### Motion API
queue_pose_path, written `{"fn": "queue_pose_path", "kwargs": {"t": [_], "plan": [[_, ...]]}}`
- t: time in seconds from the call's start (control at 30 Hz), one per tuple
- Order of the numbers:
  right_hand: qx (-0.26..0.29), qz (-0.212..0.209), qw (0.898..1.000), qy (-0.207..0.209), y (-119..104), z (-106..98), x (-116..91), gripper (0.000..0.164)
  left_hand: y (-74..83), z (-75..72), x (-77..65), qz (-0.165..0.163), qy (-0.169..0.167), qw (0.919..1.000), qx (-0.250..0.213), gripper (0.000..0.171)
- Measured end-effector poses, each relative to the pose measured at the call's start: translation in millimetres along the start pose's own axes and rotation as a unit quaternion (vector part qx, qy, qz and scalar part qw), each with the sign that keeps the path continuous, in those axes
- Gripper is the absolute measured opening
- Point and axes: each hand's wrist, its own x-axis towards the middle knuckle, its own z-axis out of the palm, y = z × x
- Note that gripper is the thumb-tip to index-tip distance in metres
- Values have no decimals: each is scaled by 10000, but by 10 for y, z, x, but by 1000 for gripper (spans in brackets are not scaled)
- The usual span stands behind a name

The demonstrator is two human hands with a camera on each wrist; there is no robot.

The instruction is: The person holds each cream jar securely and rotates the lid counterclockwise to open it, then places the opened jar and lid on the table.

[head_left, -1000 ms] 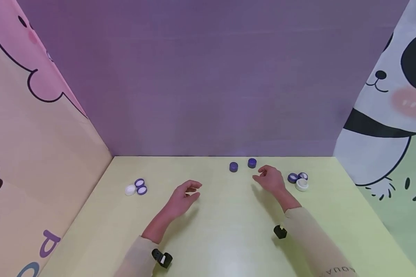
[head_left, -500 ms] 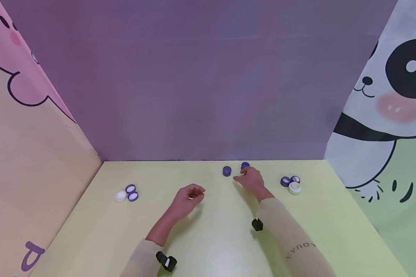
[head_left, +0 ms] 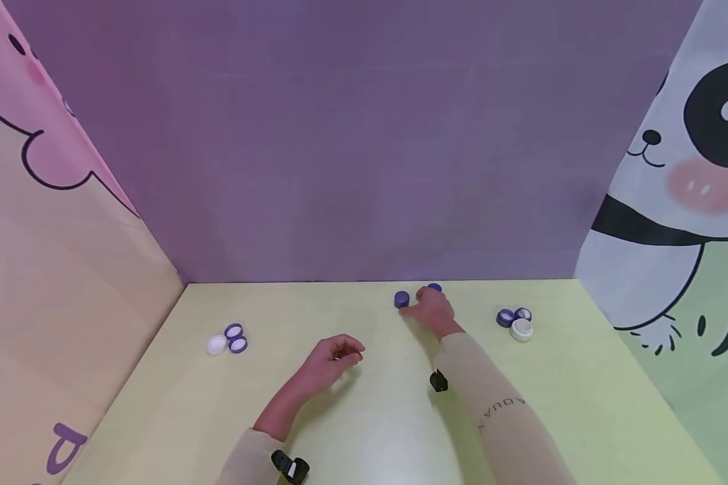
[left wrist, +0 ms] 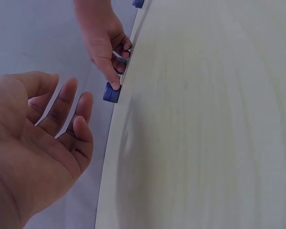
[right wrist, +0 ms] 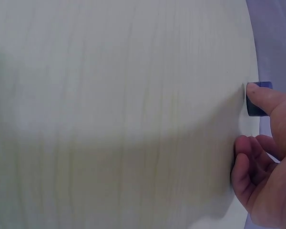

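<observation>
Toward the back of the table, my right hand reaches over the surface, its thumb right at a purple bottle cap. In the right wrist view the thumb overlaps that cap, while the other fingers are bent apart from it. Just behind the hand a second purple cap is partly hidden. My left hand hovers over the middle of the table, fingers loosely bent and holding nothing; the left wrist view shows its bare palm.
On the left side of the table lie a white cap and two purple-rimmed caps. Another cluster on the right has a white cap and two purple caps. A purple wall borders the back edge.
My right hand has moved left from beside the far purple cap to the nearer one, its thumb now at it. The left hand has shifted slightly right and closer, its fingers bending more.
</observation>
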Motion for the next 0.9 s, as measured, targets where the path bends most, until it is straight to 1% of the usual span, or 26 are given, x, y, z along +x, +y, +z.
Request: {"fn": "queue_pose_path", "kwargs": {"t": [0.13, 0.23, 0.37, 0.5, 0.7, 0.8, 0.9], "plan": [[-137, -58, 9999, -50, -65, -15, 28, 57, -10, 10, -1, -44, -129, 9999, 46, 16], [-139, -82, 9999, -5, -98, -14, 30, 55, -30, 24, -8, 1, -239, 9997, -5, 17], [-7, -81, 10000, 44, -117, 1, 26, 52, -50, 49, -24, 18, -390, 9992, -80, 18], [205, -115, 9997, 100, -123, 21, 24, 48, -47, 73, -45, 2, -393, 9991, -135, 18], [329, -199, 9990, 241, -77, 78, 25, 41, -30, 98, -73, -83, -464, 9988, -162, 19], [406, -296, 9983, 283, -71, 97, 19, 37, -37, 86, -89, -59, -479, 9988, -104, 19], [469, -356, 9980, 233, -94, 102, 4, 35, -45, 55, -101, -18, -454, 9990, -17, 18]]}}
